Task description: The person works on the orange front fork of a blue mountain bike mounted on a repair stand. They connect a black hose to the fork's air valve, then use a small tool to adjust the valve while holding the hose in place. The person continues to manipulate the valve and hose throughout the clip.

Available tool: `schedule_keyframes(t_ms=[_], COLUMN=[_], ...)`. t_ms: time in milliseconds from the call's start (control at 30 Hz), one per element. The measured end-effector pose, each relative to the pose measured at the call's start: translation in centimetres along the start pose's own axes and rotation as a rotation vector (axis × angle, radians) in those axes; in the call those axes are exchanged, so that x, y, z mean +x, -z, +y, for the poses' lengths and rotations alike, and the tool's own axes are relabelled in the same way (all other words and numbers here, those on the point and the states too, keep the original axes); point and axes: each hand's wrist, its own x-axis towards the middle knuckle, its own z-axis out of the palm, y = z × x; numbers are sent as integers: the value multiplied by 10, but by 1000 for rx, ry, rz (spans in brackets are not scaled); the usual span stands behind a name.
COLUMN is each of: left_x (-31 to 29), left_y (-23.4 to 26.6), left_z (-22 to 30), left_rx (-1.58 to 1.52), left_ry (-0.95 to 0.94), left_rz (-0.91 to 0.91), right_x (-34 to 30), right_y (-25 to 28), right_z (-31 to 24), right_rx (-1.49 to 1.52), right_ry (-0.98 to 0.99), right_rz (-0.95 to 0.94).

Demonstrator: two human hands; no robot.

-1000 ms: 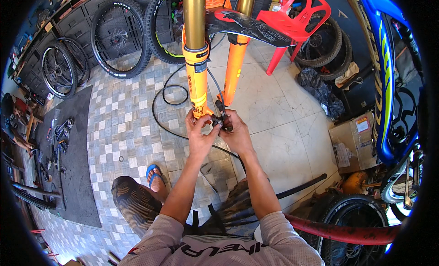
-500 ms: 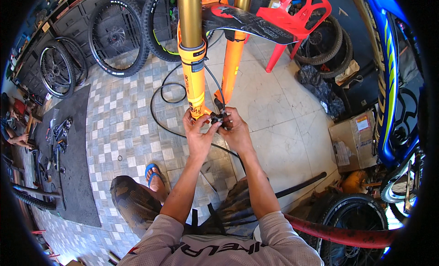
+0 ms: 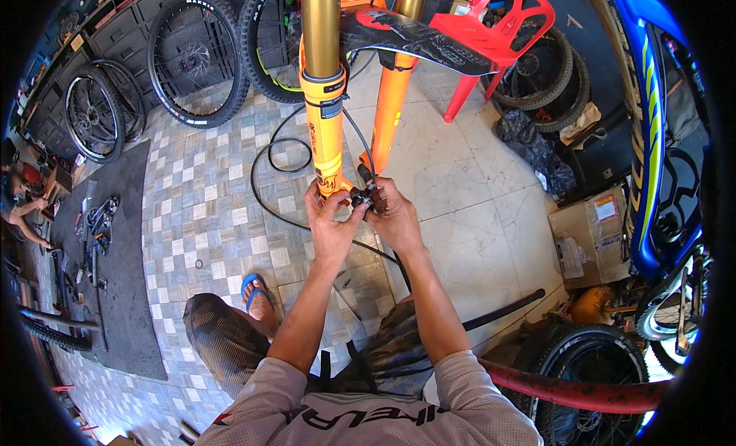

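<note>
A bicycle suspension fork with orange lower legs (image 3: 324, 131) and gold upper tubes (image 3: 319, 32) stands upright in front of me. At the foot of its left leg, my left hand (image 3: 330, 230) is closed, its fingers against the leg and its thumb and forefinger at a small black brake caliper (image 3: 372, 198). From the other side my right hand (image 3: 399, 222) grips the same caliper. A black brake hose (image 3: 255, 174) rises from the caliper and loops over the floor to the left. The fingertips hide much of the caliper and its mount.
A red plastic chair (image 3: 498, 32) stands behind the fork. Wheels (image 3: 195, 59) lean along the back. To my right are a cardboard box (image 3: 590, 243), a blue frame (image 3: 648, 139) and a red tube (image 3: 575, 392). A dark mat (image 3: 123, 292) with parts lies left; another person sits beyond it.
Both hands stay at the caliper, with only slight finger shifts. The view has shifted slightly, and the person at far left has changed posture.
</note>
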Motion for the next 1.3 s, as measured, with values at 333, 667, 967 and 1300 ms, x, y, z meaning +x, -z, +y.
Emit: schedule_keyframes(t_ms=[333, 667, 967, 1300], left_x=[1, -3, -7, -2], left_y=[0, 0, -4, 1], left_z=[-5, -6, 4, 15], left_rx=[-47, 38, 69, 233], left_ry=[58, -18, -50, -160], left_rz=[-41, -35, -16, -67], right_x=[-14, -17, -16, -18], right_y=[18, 14, 10, 9], right_z=[-30, -39, -35, -36], right_rx=[-124, -357, -331, -314], right_ry=[-43, 213, 241, 208], right_rz=[-38, 116, 151, 151])
